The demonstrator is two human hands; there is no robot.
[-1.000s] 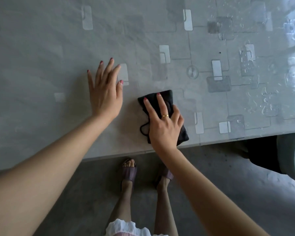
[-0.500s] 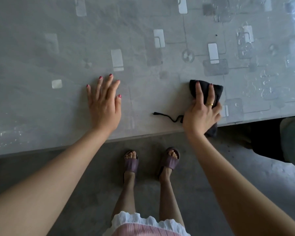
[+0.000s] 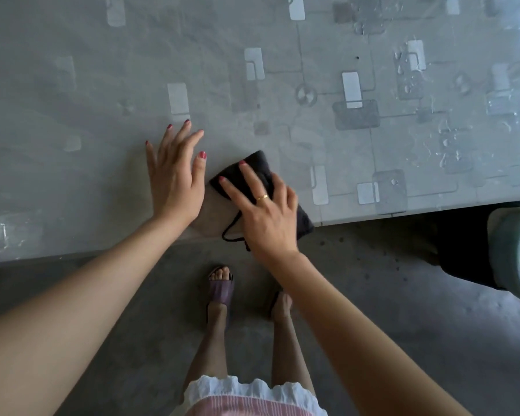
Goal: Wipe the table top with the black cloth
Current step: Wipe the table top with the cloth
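Dim, cool daylight is glaring off the wet table top (image 3: 478, 94) at its far right corner, shadows are pooling beneath its near edge, while wide-angle distortion is bowing that edge.

The right hand (image 3: 264, 211) covers the middle of the cloth (image 3: 254, 168), so only its far corner, a strip by the table (image 3: 72, 85) edge and a thin cord show. The right foot (image 3: 279, 304) is partly behind the right forearm. Far to the right of that hand, a bucket (image 3: 514, 256) is cut off by the frame edge. Both arms run out of frame below.
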